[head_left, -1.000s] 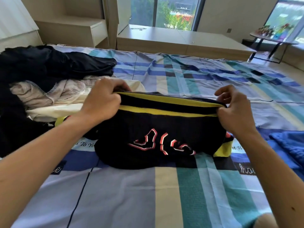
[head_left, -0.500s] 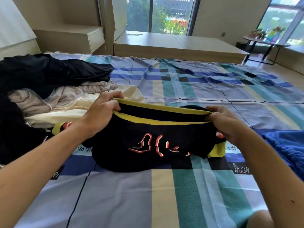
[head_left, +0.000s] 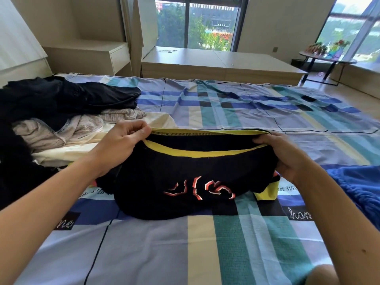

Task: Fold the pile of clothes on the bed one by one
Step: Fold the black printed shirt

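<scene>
Head view: black yellow-trimmed garment (head_left: pixel 195 177) lies on the bed (head_left: pixel 205 254), beside the unfolded pile (head_left: pixel 61 124). Left hand (head_left: pixel 121 145) and right hand (head_left: pixel 287 159) each pinch its hem ends, grip tight. Since a second ago the hem layers have parted and the front sags; fold unfinished.

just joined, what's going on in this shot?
A person is partway through folding a black garment with yellow trim on the bed. The left hand pinches its yellow-edged top at one end and the right hand grips the other end, while the lower part rests on the plaid sheet. A pile of clothes lies to the left, and a blue cloth sits at the right edge.
</scene>
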The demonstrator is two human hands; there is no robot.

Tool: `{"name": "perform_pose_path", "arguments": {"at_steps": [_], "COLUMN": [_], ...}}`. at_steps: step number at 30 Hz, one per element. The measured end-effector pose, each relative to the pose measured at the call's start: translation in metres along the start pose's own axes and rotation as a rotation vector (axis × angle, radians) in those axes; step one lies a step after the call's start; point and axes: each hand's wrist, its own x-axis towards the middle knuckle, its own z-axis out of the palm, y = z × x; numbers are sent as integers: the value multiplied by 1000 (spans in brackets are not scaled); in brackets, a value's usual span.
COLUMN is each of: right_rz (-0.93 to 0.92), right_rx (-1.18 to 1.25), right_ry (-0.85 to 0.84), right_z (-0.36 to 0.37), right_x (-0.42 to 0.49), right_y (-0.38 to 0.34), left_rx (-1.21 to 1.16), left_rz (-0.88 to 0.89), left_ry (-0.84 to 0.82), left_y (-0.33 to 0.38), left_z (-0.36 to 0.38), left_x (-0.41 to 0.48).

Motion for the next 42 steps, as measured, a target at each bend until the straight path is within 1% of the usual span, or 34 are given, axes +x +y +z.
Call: {"name": "perform_pose_path", "arguments": {"at_steps": [1,3,6,8,10,12,13,14,16,18,20,22,24,25,26,28,30,32,34,36,39,40,42], "right_rz": [-59,-127,-158,-140,-113,-117,-134,-155,-195,-266,-305,-320,-368,-393,-428,-524,-658,-752,-799,-840,-901,-924,-947], "right_rx": [-17,-21,12,-2,-11,-65,-109,-151,-189,-297,-397,-470,-567,-611,-645,-679,-686,-716,-730,-730,-750,-746,-682], "right_ry": [-44,-118,-153,-206,-255,-305,-320,-328,-351,-366,-329,-270,-183,-140,-85,48,217,371,442,470,453,427,320], "right_z": [-2,-5,-2,4,7,4,1,-4,-12,-12,-6,2,4,5,3,4,6,6,4,2,0,0,3], "right_x": [0,2,0,-4,-7,-7,-7,-6,-7,-9,-9,-5,10,18,28,42,51,50,46,39,18,6,-18], "right_y": [0,2,4,4,5,6,5,4,2,0,1,5,4,-5,-18,-63,-121,-184,-245,-304,-384,-408,-441], "left_rx": [-79,-160,-127,17,230,405,479,542,591,553,495,413,271,208,180,223,381,545,661,764,871,881,872], "left_rz": [-37,-75,-54,20,126,117,105,108,119,111,49,-75,-179,-203,-199,-123,17,171,288,367,429,432,403], "left_ry": [5,30,95,113,18,-117,-158,-153,-18,164,302,362,360,366,374,396,402,422,450,487,594,629,628], "left_y": [1,2,1,-1,-1,1,0,-1,-8,-15,-23,-31,-34,-28,-16,21,74,130,183,231,298,318,345], "left_z": [-1,-1,1,2,1,-2,-6,-9,-17,-26,-31,-34,-40,-47,-55,-73,-93,-119,-149,-179,-221,-233,-252], "left_x": [-1,-2,0,0,-1,-3,-4,-4,-2,4,9,15,28,37,48,74,97,119,139,155,171,173,175]}}
